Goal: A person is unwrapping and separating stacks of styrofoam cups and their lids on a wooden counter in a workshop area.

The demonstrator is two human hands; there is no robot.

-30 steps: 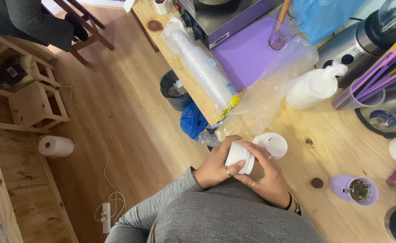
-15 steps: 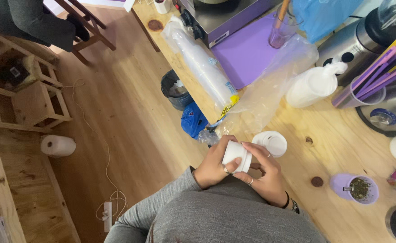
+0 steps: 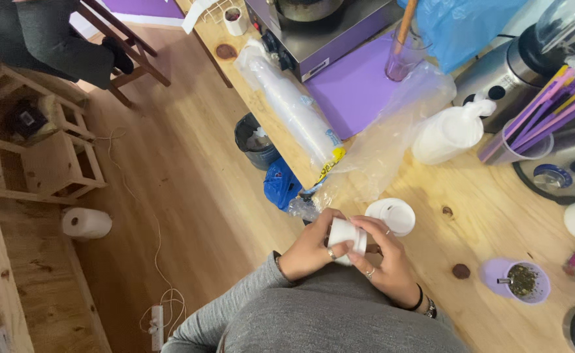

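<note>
Both hands, left hand (image 3: 310, 252) and right hand (image 3: 387, 268), pinch a small white paper cup (image 3: 346, 236) at the wooden tabletop (image 3: 490, 209) edge; squeezing harder could crumple it.

Wooden counter (image 3: 496, 216): sleeve of cups (image 3: 294, 111) at 11 o'clock, purple mat (image 3: 353, 91) at 12, white bottle (image 3: 447, 134) at 2, purple bowl (image 3: 523, 281) at 4, white cup (image 3: 392, 216) centre.
</note>
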